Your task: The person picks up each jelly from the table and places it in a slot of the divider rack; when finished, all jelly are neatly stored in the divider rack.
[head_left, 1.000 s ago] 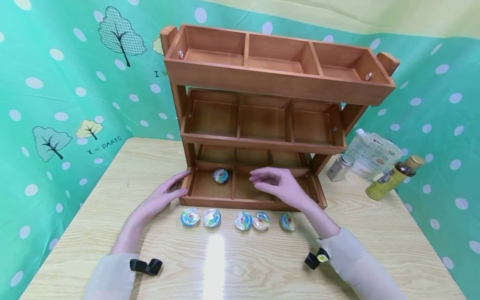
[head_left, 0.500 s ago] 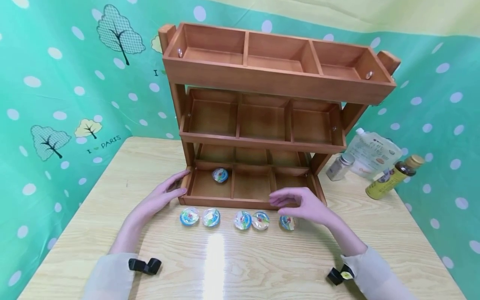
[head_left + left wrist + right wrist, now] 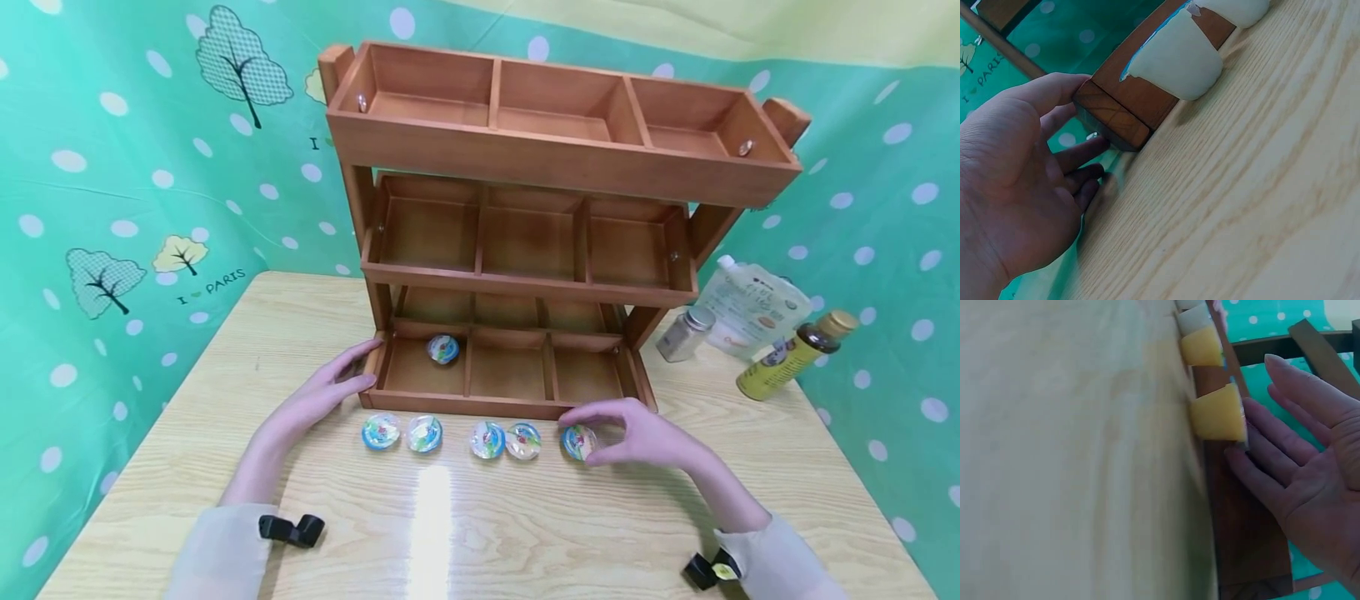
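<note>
My left hand touches the front left corner of the wooden rack's bottom tray, its fingers along the outer side. At the front right, my right hand reaches around a jelly cup with thumb and fingers spread. In the right wrist view that cup shows yellow contents and stands by the fingertips, the thumb well apart from it. To its left in front of the tray stand several more cups, among them a clear-lidded one and a white one. Another cup sits in the tray's left compartment.
The rack's middle tray and top tray overhang the bottom one, each split into three compartments. Right of the rack stand a shaker jar, a pouch and a leaning bottle. A patterned cloth hangs behind.
My right hand has moved from above the bottom tray's middle, rightward and toward me, to the rightmost front cup. The left hand stays at the rack corner.
</note>
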